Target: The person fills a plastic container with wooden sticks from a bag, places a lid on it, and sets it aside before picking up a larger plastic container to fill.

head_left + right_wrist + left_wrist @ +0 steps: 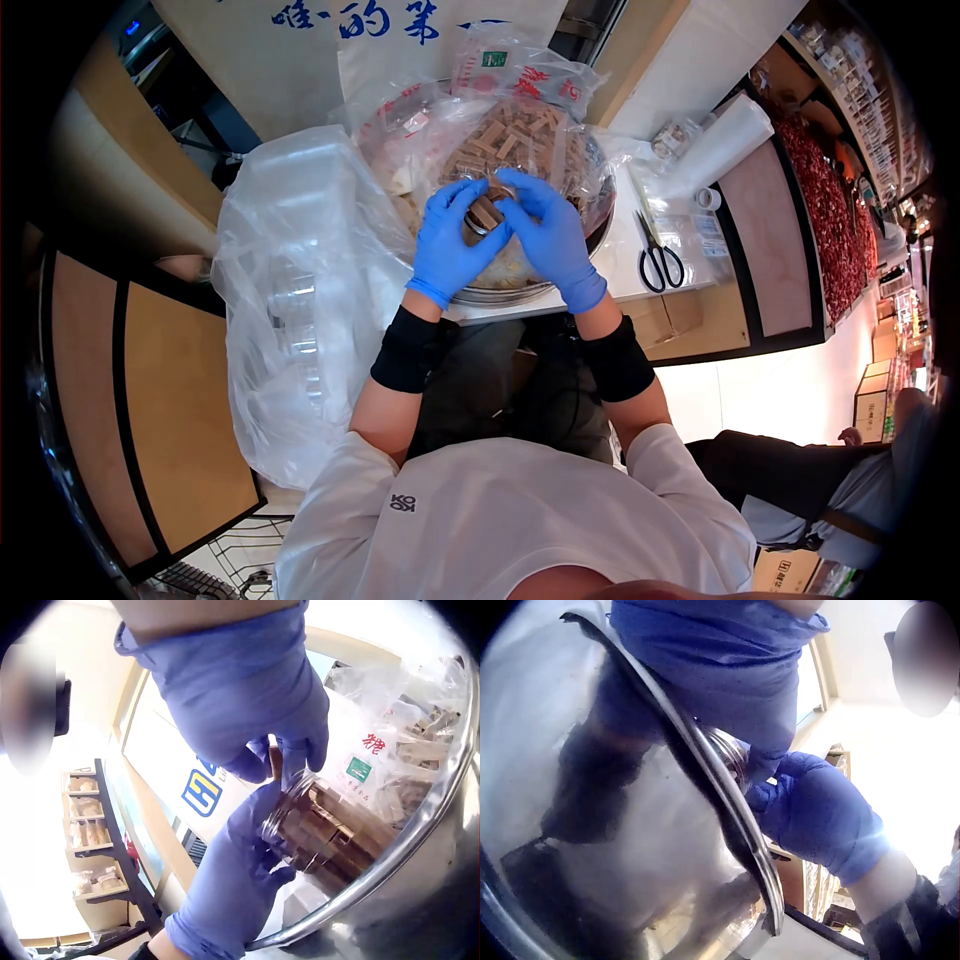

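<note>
- The left hand (450,245), in a blue glove, is curled round a clear, round jar with a ringed neck (337,836); its far fingertips are hard to make out.
- The right hand (552,240), gloved in the same blue, is closed to a pinch at the jar's mouth, with a slim brown piece (276,760) between its fingers — only a short length shows, the rest hidden by the glove.
- The jar sits between both hands, packed with brown blocks. From the head it is mostly covered by fingers; from the left wrist, metal hides all but part of the neck.
- Below and around the hands is a large, round, shiny metal basin (505,296), its front rim partly behind the forearms.
- Beyond the hands, a heap of brown sticks (515,140) lies in it, blurred by crumpled clear plastic.
- Right of the right hand: black-handled scissors (660,266).
- Left of the left hand: a big, cloudy plastic bag (285,190) — its contents only partly readable.
</note>
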### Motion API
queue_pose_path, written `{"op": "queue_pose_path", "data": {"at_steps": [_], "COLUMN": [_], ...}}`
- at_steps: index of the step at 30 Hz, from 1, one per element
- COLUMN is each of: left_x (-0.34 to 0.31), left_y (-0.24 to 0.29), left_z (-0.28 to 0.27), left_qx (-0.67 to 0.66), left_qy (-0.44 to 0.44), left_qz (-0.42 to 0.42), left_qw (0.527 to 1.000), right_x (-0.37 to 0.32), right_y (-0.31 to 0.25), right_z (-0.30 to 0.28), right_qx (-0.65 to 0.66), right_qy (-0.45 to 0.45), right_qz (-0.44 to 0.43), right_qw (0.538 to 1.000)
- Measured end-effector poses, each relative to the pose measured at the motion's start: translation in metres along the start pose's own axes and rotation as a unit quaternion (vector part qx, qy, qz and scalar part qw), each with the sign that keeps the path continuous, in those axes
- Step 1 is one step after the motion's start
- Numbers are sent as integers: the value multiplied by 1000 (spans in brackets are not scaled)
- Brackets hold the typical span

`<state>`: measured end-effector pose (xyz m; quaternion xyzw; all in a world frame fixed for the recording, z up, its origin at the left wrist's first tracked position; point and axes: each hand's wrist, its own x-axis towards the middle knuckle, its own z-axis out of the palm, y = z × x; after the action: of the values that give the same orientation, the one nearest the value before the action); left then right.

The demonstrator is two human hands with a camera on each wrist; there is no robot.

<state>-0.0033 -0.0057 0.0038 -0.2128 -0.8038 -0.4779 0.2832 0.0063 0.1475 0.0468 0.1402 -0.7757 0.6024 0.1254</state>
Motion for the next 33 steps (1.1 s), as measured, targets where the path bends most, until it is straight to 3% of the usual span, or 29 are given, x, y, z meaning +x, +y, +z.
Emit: {"op": "queue_pose_path", "data": {"at_steps": [4, 6, 10, 12, 19, 22, 24, 31, 33], "left_x": [2, 3, 2, 2, 1, 1, 2, 1, 1], "left_y": [1, 2, 4, 4, 2, 2, 2, -5, -7], "left_z": [0, 1, 1, 1, 0, 0, -1, 2, 3], "left_qx": [-7, -19, -12, -10, -2, 6, 13, -14, -14], "left_qy": [-14, -14, -18, -18, -28, -29, -31, -23, -21], "left_qz": [-29, -44, -42, -39, -6, 7, 9, 10, 14], "left_qw": [999, 999, 999, 999, 1000, 1000, 999, 1000, 1000], "right_x": [1, 5, -3, -4, -1, 4, 10, 11, 9], "right_y": [1, 15, 12, 11, 11, 17, 24, 16, 16], "right_z": [-10, -9, 0, -1, -3, -6, -8, -12, -15], "right_qx": [-59, -162, -168, -196, -181, -168, -63, -19, -63], "right_qy": [3, 77, 113, 105, 92, 71, 70, 25, 19], "right_qz": [-47, -179, -174, -125, -169, -85, -57, 4, -29], "right_qw": [997, 967, 964, 967, 965, 980, 994, 1000, 997]}}
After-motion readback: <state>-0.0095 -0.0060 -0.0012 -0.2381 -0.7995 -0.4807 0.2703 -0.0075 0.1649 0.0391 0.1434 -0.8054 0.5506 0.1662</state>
